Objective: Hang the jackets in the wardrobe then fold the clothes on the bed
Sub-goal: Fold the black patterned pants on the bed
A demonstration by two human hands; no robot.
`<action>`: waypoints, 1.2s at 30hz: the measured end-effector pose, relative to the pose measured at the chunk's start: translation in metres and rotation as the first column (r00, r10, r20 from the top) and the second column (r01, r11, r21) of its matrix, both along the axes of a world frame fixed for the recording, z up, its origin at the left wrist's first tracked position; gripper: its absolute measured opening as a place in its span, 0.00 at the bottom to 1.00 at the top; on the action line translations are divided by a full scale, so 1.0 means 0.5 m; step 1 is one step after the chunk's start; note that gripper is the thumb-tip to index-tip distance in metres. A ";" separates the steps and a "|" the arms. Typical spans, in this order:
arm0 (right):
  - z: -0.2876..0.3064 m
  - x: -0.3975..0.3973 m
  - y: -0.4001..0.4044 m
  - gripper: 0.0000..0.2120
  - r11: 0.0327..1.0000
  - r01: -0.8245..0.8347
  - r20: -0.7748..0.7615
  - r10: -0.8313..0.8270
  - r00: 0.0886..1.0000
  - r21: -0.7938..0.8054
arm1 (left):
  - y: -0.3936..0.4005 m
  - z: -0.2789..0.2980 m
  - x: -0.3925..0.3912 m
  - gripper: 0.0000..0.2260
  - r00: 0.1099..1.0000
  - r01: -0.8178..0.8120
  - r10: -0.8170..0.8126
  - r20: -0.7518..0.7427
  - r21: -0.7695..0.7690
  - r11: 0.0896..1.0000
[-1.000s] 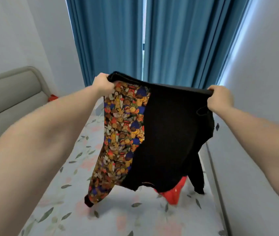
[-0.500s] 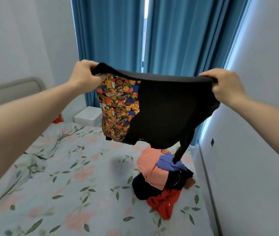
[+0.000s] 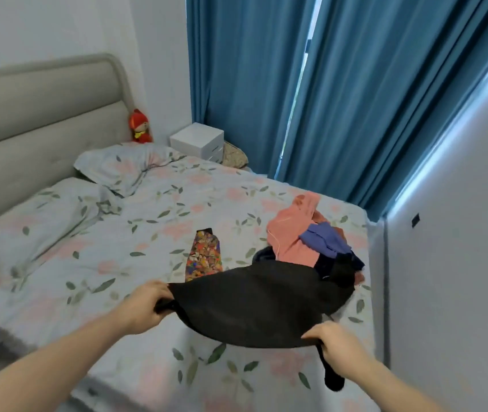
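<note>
Both hands are clamped on one garment: the left hand (image 3: 147, 304) is curled round the near left corner of the black top (image 3: 254, 304), and the right hand (image 3: 336, 341) pinches its near right corner, so that the cloth is held stretched between them, low over the bed (image 3: 147, 209). A patterned sleeve (image 3: 204, 252) in many colours is seen lying flat on the floral sheet beyond the left side of the top, and a black sleeve end hangs down below the right hand. The far edge of the top appears to touch the pile of clothes (image 3: 311, 242), whether it lies on the pile or just against it cannot be told.

As for progress, the folding stage is judged to be under way and near its start. No folded garment can be made out anywhere on the bed, and the top itself is being spread, not yet folded. The pile, in which a pink piece, a purple-blue piece and dark pieces are heaped near the right edge of the bed, is left to be done. No wardrobe and no jacket are in view, so the hanging part cannot be checked from here; it is presumed finished, since folding is in hand.
</note>
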State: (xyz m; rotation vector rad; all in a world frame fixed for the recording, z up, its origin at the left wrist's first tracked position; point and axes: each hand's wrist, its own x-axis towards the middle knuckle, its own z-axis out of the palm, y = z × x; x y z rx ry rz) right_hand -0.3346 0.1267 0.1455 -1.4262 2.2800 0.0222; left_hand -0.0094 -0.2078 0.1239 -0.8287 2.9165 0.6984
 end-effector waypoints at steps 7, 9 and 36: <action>-0.286 0.137 0.072 0.14 0.901 0.246 0.320 -0.366 0.874 0.359 | 0.114 -0.312 0.127 0.13 0.942 -0.034 -0.044 0.333 0.223 0.974; -0.360 0.165 0.069 0.11 0.832 0.298 0.322 -0.474 0.819 0.467 | 0.139 -0.376 0.157 0.12 0.914 -0.064 -0.048 0.403 0.260 0.963; -0.794 0.043 -0.169 0.42 0.741 0.613 0.299 -0.672 0.678 0.274 | -0.242 -0.744 -0.196 0.21 0.843 -0.375 0.277 0.461 0.136 0.917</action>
